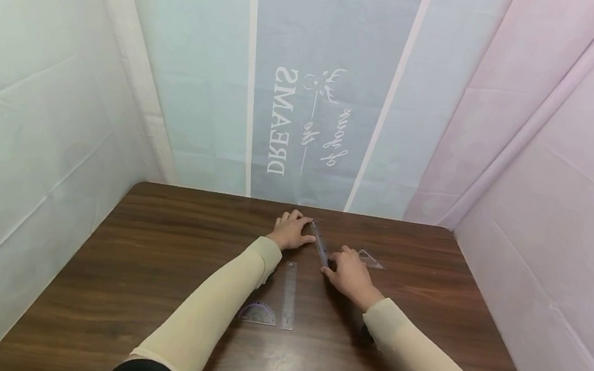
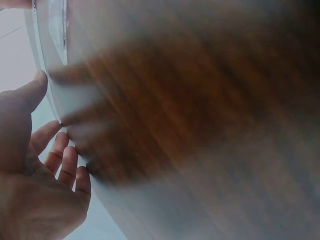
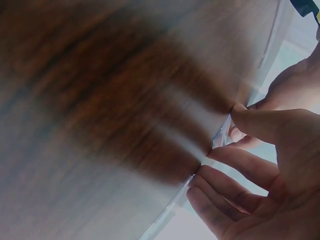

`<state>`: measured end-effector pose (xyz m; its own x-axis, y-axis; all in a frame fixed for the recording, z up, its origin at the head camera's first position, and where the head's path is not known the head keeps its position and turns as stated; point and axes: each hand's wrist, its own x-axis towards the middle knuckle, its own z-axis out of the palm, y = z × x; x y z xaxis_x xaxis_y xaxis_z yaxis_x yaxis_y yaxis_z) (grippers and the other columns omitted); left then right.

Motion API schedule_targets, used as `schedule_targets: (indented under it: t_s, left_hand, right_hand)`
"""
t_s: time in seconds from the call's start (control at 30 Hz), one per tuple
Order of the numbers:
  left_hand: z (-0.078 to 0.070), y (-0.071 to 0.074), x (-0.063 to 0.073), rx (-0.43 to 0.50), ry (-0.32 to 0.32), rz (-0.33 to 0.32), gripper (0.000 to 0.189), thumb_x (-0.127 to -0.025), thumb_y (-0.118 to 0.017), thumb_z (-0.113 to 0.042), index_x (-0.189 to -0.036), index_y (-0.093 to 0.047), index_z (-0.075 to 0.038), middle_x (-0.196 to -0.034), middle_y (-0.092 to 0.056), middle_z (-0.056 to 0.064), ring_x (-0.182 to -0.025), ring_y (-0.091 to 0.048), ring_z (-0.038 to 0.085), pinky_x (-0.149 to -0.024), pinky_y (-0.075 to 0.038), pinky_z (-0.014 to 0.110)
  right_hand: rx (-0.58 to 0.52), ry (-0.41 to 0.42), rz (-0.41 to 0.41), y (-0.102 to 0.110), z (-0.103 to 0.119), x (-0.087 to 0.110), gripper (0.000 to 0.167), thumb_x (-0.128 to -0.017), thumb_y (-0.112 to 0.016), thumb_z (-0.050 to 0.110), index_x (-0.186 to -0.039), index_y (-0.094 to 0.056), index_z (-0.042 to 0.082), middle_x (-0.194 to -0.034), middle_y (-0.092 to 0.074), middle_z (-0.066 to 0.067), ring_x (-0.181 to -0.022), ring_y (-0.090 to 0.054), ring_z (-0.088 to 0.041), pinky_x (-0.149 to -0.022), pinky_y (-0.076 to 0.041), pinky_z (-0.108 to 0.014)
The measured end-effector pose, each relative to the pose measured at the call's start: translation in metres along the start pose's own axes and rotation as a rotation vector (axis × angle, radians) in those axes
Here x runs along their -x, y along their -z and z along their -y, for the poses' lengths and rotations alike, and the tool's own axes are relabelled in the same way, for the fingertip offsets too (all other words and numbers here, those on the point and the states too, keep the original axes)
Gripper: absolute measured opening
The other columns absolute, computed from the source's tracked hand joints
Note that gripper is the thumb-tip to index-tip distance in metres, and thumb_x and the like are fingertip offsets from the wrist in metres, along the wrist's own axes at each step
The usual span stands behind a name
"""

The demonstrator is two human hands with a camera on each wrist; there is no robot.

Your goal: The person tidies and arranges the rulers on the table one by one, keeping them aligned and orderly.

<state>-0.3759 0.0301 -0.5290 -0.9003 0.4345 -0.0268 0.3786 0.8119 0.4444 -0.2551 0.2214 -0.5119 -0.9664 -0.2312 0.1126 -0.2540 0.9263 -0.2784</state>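
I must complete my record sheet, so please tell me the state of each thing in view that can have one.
Slanted ruler: at an angle, touched
Left hand: touching that ruler's far half
Right hand: touching its near end
Second ruler: flat on table, untouched
Protractor: flat, untouched, curve facing away
Set square: flat, beyond right hand

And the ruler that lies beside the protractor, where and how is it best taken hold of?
Probably by both long edges of the ruler, around the middle, with the right hand, from above and the right: it lies flat and narrow, and the protractor sits close by its near-left side.
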Motion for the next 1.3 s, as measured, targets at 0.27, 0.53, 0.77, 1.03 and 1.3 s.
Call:
schedule_targets:
  t_s: [0.27,0.53,0.77,1.03,1.3]
  left_hand:
    - [-0.006,0.004,0.006,-0.009,0.014,-0.03,0.065,-0.105,-0.069,-0.045,-0.161,-0.051,-0.016,-0.157,-0.044,0.014,-0.137,-0.042,0.035,-0.116,-0.034,0.053]
    - [-0.008,0.009,0.004,-0.008,0.011,-0.018,0.065,-0.103,-0.072,-0.047,-0.159,-0.053,-0.018,-0.156,-0.046,0.012,-0.137,-0.042,0.034,-0.116,-0.035,0.053]
    - [-0.011,0.013,0.007,-0.02,0.004,0.014,0.068,-0.105,-0.07,-0.045,-0.163,-0.049,-0.019,-0.157,-0.044,0.014,-0.136,-0.042,0.036,-0.114,-0.035,0.053]
    - [-0.011,0.013,0.004,-0.046,0.024,0.045,0.067,-0.106,-0.068,-0.045,-0.165,-0.046,-0.021,-0.16,-0.04,0.015,-0.138,-0.039,0.037,-0.116,-0.032,0.054]
    - [-0.011,0.015,0.004,-0.037,0.023,0.043,0.065,-0.105,-0.07,-0.046,-0.162,-0.05,-0.023,-0.16,-0.042,0.014,-0.139,-0.04,0.036,-0.117,-0.033,0.052]
  right_hand:
    - [-0.011,-0.016,0.023,0.005,0.001,0.002,0.036,-0.096,-0.084,0.024,-0.118,-0.079,-0.003,-0.114,-0.069,-0.02,-0.105,-0.065,-0.036,-0.09,-0.057,-0.055]
    - [-0.02,-0.04,0.029,0.006,0.001,0.0,0.035,-0.096,-0.084,0.025,-0.118,-0.08,-0.001,-0.109,-0.068,-0.016,-0.103,-0.065,-0.034,-0.085,-0.058,-0.051]
    - [-0.022,-0.037,0.03,0.007,0.002,0.0,0.034,-0.096,-0.084,0.024,-0.118,-0.08,-0.001,-0.113,-0.069,-0.018,-0.109,-0.066,-0.038,-0.089,-0.058,-0.055]
    - [-0.03,-0.035,0.036,0.007,0.003,-0.001,0.033,-0.096,-0.084,0.024,-0.117,-0.08,-0.001,-0.112,-0.069,-0.018,-0.104,-0.066,-0.035,-0.087,-0.058,-0.052]
    - [-0.032,-0.024,0.024,0.007,0.002,0.0,0.032,-0.095,-0.085,0.023,-0.115,-0.081,-0.001,-0.104,-0.067,-0.015,-0.096,-0.065,-0.032,-0.08,-0.058,-0.049]
